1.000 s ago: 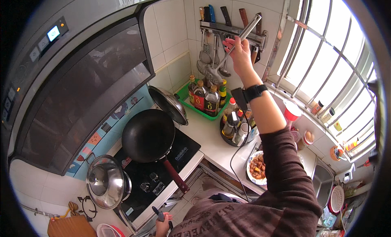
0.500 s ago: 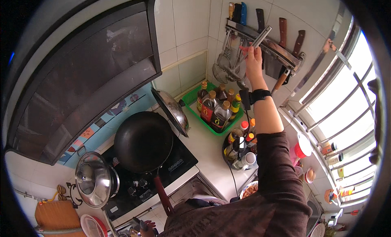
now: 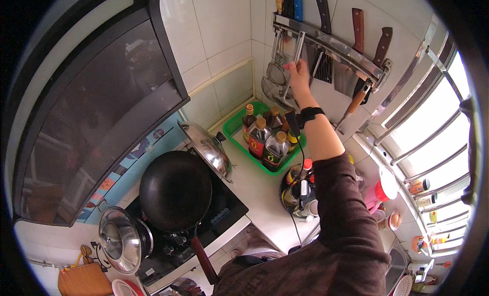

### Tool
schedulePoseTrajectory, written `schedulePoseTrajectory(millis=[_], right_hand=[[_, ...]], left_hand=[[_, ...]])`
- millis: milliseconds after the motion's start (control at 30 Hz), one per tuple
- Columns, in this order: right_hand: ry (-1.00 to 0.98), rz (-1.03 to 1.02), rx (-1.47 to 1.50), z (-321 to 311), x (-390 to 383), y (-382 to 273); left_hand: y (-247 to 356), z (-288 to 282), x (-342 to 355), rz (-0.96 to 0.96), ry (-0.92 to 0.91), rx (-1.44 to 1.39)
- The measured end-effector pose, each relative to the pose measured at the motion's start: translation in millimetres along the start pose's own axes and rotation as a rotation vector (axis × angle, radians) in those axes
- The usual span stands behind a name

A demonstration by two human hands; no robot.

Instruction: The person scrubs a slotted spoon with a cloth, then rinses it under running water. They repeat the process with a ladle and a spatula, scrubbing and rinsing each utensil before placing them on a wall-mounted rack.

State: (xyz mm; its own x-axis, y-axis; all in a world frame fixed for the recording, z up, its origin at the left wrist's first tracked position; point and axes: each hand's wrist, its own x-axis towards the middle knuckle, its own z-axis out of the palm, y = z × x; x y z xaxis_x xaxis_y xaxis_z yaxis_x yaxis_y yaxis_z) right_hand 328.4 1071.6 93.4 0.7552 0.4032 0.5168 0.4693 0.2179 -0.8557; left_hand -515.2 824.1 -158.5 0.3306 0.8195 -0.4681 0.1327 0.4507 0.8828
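My right hand (image 3: 299,76) is raised to the wall rack (image 3: 326,41), its fingers closed round a long-handled steel utensil (image 3: 299,45). That handle rises above my fingers, in front of the rack's left part. The utensil's lower end overlaps the hanging ones, so its shape is hard to make out. Steel strainers (image 3: 275,74) hang just left of my hand. Several knives stand in the rack, among them a brown-handled knife (image 3: 358,29). My left hand cannot be made out in view.
Below the rack, a green basket (image 3: 232,129) holds several bottles. An empty black wok (image 3: 175,191) sits on the stove, beside a leaning lid (image 3: 206,148) and a lidded steel pot (image 3: 119,240). A dark cable (image 3: 294,230) hangs from my wrist. Window bars (image 3: 433,135) stand right.
My right hand has moved left and slightly down with the utensil. Its handle, tilted to the right before, now stands nearly upright near the rack's left end.
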Motion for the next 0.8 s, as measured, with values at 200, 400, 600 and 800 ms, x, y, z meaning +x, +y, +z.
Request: schedulePoseTrajectory(millis=[200, 400, 600, 800], right_hand=[[0.069, 0.139, -0.217, 8.2, 6.3, 16.2], [0.077, 0.135, -0.083, 8.1, 13.5, 37.4], [0.060, 0.181, -0.248, 7.6, 13.0, 64.6], [0.048, 0.190, -0.231, 7.0, 15.4, 62.1]], left_hand=[[23.9, 19.9, -3.4, 0.009, 0.009, 0.026], [27.5, 24.7, -8.9, 0.026, 0.001, 0.040], [34.1, 33.1, -12.1, 0.055, -0.015, 0.067], [46.2, 43.7, -21.4, 0.107, -0.044, 0.092]])
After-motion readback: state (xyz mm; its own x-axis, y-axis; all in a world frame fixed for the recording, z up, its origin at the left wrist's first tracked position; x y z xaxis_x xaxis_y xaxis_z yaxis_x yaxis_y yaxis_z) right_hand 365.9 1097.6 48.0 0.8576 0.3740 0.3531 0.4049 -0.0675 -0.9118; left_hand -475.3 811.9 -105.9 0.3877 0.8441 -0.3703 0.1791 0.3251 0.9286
